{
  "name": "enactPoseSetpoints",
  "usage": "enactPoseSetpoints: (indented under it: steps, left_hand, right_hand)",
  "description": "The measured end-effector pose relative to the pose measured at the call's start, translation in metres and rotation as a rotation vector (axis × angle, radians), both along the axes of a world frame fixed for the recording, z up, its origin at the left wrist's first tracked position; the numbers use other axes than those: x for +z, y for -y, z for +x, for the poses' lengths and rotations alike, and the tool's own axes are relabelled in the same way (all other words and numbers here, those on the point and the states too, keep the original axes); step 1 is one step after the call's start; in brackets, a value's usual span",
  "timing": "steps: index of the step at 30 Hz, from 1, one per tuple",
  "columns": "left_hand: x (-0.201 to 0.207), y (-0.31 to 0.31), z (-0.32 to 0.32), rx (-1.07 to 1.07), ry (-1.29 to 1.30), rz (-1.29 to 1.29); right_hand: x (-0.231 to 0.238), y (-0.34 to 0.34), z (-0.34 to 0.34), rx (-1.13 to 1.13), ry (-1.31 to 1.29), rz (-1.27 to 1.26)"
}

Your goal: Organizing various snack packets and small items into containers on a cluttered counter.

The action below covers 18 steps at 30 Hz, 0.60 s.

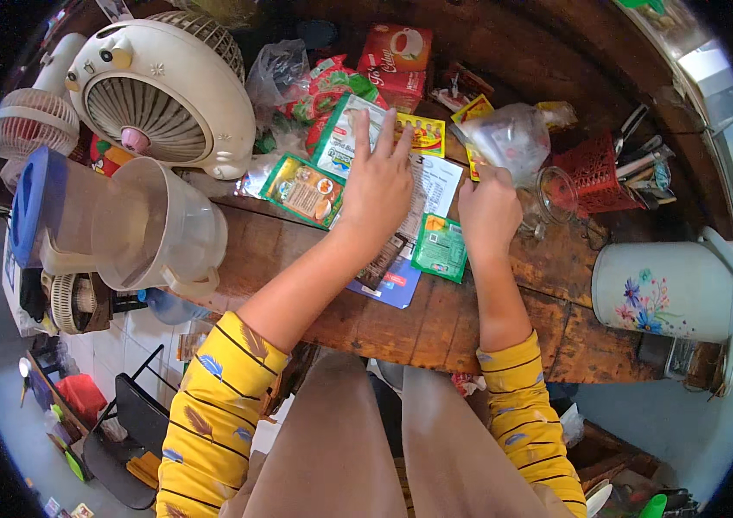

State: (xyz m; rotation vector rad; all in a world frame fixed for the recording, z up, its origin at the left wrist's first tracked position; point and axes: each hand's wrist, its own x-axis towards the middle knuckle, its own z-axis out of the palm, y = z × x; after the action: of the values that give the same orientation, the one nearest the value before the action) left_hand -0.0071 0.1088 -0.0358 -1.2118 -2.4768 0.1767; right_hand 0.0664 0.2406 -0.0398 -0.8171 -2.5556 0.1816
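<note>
My left hand lies with fingers spread over a green-and-white packet and a white printed sheet. Beside it are a green-and-brown sachet and a yellow sachet. My right hand has its fingers curled closed at the edge of a yellow-edged packet, partly hidden under a clear plastic bag. Just left of that wrist lies a green sachet. Under my left forearm, a dark brown sachet rests on a blue card.
A white fan and clear plastic pitchers stand at left. Behind are a red box and crumpled packets. To the right are a glass jar, a red basket of cutlery and a flowered white pail at the wooden table's edge.
</note>
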Motion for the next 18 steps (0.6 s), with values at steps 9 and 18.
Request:
enactPoseSetpoints:
  steps: [9, 18]
  left_hand:
    - [-0.002, -0.005, -0.004, 0.000, -0.099, -0.049]
    - [0.014, 0.025, 0.028, -0.117, 0.204, 0.794]
  right_hand:
    - [-0.009, -0.005, -0.007, -0.026, 0.030, 0.079]
    - [-0.009, -0.004, -0.004, 0.018, -0.137, 0.198]
